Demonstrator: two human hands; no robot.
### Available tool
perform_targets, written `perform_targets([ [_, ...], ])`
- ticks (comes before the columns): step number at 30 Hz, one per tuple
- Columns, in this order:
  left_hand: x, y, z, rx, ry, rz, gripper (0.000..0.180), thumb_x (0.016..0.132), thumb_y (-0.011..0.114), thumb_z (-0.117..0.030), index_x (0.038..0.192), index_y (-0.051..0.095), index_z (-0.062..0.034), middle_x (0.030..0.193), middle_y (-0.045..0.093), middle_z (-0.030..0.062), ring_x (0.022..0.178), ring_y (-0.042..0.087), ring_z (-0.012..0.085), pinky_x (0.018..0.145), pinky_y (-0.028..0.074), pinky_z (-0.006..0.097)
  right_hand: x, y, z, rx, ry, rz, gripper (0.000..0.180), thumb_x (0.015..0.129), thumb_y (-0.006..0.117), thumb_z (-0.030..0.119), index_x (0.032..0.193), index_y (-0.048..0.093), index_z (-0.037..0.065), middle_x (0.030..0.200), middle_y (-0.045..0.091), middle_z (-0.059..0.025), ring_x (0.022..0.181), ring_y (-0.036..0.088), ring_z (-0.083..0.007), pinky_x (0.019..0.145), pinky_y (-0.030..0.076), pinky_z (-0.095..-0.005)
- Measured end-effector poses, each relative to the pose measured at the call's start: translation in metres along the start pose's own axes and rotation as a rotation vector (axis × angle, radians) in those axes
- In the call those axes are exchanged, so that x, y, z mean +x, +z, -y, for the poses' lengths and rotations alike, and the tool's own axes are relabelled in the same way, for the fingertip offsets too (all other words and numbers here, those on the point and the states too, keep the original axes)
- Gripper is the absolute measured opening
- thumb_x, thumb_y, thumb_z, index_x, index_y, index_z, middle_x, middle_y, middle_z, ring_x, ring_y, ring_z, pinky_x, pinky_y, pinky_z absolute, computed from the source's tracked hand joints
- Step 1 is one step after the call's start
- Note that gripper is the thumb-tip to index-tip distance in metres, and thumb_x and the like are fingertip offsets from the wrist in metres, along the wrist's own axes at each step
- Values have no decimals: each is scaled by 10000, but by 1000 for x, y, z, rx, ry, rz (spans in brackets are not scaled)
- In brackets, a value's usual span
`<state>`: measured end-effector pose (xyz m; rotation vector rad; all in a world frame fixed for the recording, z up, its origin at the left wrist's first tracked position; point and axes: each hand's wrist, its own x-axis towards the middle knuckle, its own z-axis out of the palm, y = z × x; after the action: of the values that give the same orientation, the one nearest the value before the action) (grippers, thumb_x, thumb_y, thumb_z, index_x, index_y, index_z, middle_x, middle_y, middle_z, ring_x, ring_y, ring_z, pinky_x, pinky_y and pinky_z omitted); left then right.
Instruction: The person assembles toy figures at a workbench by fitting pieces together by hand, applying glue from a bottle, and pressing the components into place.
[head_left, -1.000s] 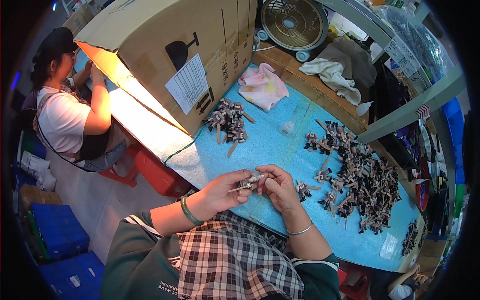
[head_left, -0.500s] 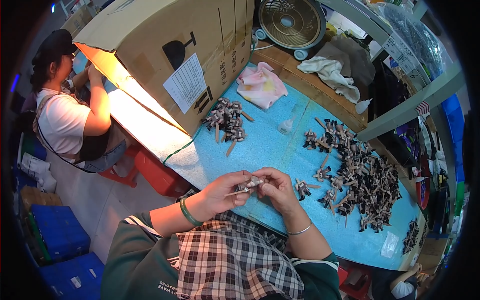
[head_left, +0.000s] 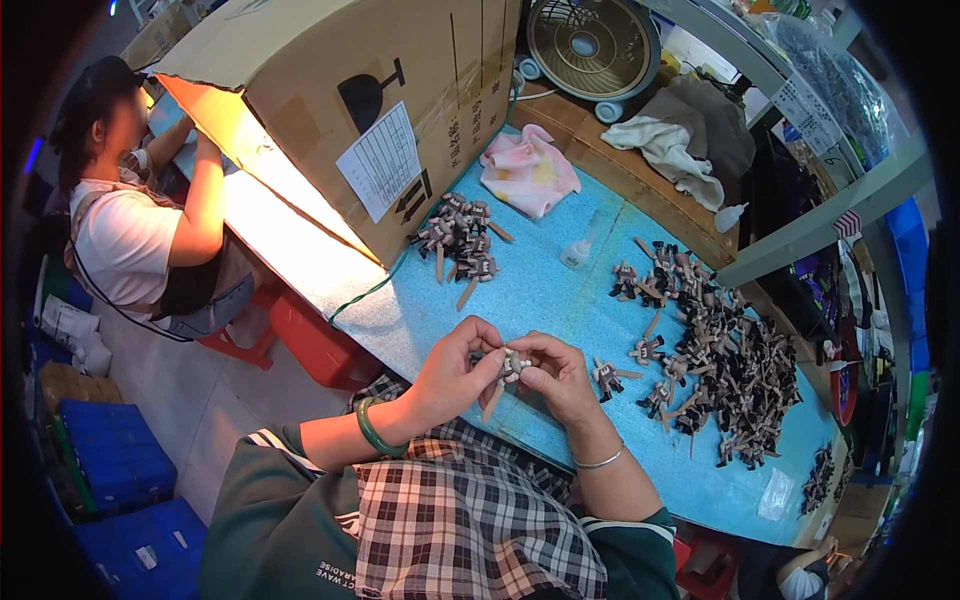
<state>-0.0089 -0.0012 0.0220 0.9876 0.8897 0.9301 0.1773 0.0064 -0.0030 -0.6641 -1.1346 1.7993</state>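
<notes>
Left hand (head_left: 462,375) and right hand (head_left: 560,378) together at the near edge of the blue tabletop (head_left: 560,310), both pinching one small figurine (head_left: 512,367) between thumb and fingers; left grips its left side, right its right side. Figurine sits up between the fingertips, above the table edge, partly covered by fingers; flat tan piece (head_left: 492,403) sticks out below it, toward the near side. Lone figurine (head_left: 607,380) lies just right of the right hand. Big heap of figurines (head_left: 735,375) farther right, smaller cluster (head_left: 460,235) far left of the hands, beside the cardboard box (head_left: 300,140). Pink cloth (head_left: 530,172) beyond the cluster; small squeeze bottle (head_left: 577,254) between cluster and heap. Fan (head_left: 590,48) at far side. Co-worker (head_left: 135,235) seated on the left.
</notes>
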Motion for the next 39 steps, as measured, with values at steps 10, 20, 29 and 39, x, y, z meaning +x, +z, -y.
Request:
perform_targets([
  [10, -4, 3, 2, 258, 169, -64, 148, 912, 549, -31, 1033, 466, -9, 870, 549, 51, 678, 561, 67, 501, 476, 207, 0, 0, -2, -2, -9, 31, 301, 837, 665, -2, 1128, 596, -31, 1005, 572, -55, 931, 605, -139, 849, 503, -280],
  [20, 35, -54, 13, 630, 432, -387, 240, 854, 612, -13, 1052, 475, -10, 883, 544, 81, 631, 552, 116, 554, 451, 263, -1, 3, -8, -483, -187, -332, 358, 787, 696, 2, 1134, 607, 24, 937, 574, -44, 744, 540, -66, 650, 474, -202],
  [29, 23, -55, -2, 1346, 651, -345, 393, 727, 723, -67, 1097, 590, -73, 1136, 486, 160, 941, 561, 315, 756, 500, 392, -3, 2, 9, -689, -289, -342, 223, 813, 646, -37, 1030, 637, 12, 888, 548, -35, 753, 553, -87, 642, 457, -192],
  [39, 47, -64, -6, 1375, 580, -245, 364, 709, 737, -62, 1043, 594, -43, 1053, 518, 132, 899, 575, 320, 722, 501, 403, -41, -27, 84, -877, -282, -494, 286, 750, 711, 17, 1027, 645, 34, 970, 620, -66, 803, 615, -176, 666, 499, -298],
])
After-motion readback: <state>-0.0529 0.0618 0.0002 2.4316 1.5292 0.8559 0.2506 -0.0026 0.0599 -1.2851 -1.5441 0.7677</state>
